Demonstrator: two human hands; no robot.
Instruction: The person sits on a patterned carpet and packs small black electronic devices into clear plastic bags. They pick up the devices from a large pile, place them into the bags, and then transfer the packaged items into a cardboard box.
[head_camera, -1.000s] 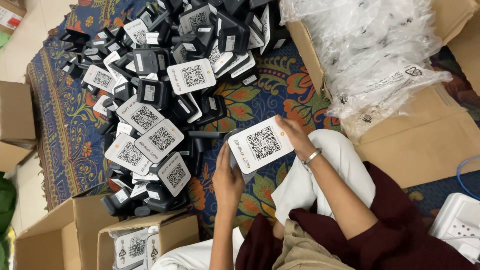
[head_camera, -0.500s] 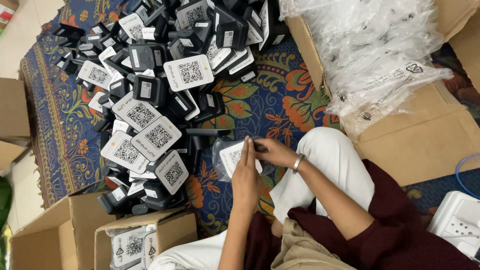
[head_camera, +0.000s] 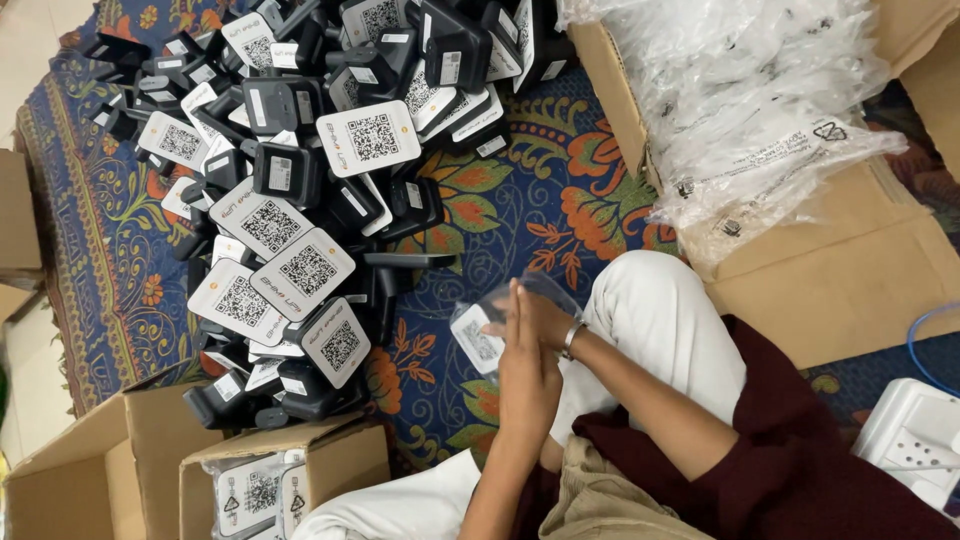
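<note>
A small black device with a white square-code face sits partly inside a clear plastic bag, just above my lap. My left hand is seen edge-on, fingers straight, pressed against the bagged device. My right hand, with a metal bracelet at the wrist, grips the bag and device from the other side. To the left lies a big heap of the same black devices with white code faces on the patterned rug.
A cardboard box heaped with clear plastic bags stands at the upper right. At the lower left, a small carton holds bagged devices beside another carton. A white plastic object lies at the lower right.
The device, held up with its code face toward me a second ago, has come down toward my lap and now sits in a clear bag between both hands.
</note>
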